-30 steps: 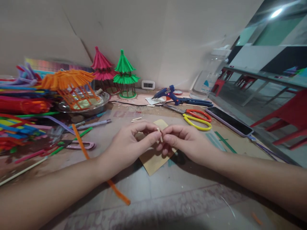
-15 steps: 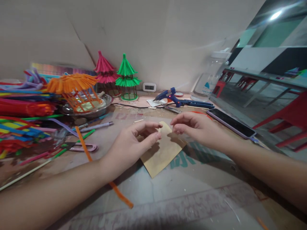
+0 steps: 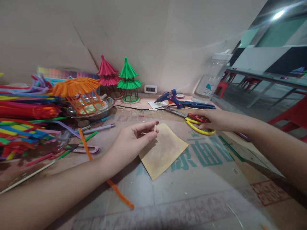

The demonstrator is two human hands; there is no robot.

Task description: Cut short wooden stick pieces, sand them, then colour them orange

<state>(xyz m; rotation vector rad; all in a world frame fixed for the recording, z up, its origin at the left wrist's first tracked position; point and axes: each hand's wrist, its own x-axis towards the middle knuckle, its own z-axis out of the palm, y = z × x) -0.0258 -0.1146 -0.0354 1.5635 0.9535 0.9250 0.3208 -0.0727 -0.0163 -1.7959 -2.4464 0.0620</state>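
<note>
My left hand (image 3: pixel 136 137) is closed, pinching a short pale stick piece (image 3: pixel 155 128) upright between thumb and forefinger. It hovers at the left edge of a yellow-tan square of paper (image 3: pixel 165 151), which has a darker smudge in its middle. To the right, my right hand (image 3: pixel 203 118) has its fingers on the red handle of a pair of scissors (image 3: pixel 196 129) with one red and one yellow loop. The blades point left, toward the glue gun, and lie on the table.
A blue glue gun (image 3: pixel 171 96) rests behind the scissors, near blue pliers (image 3: pixel 198 104). Green (image 3: pixel 129 76) and pink (image 3: pixel 107 72) pipe-cleaner pavilions stand by the wall, an orange one (image 3: pixel 76 88) on a metal dish. Pipe cleaners (image 3: pixel 26 108) pile up at left. A water bottle (image 3: pixel 211 80) stands back right.
My right hand has moved right, away from the paper, onto the scissors handles. My left hand stays almost in place, with the stick piece now showing in its pinch.
</note>
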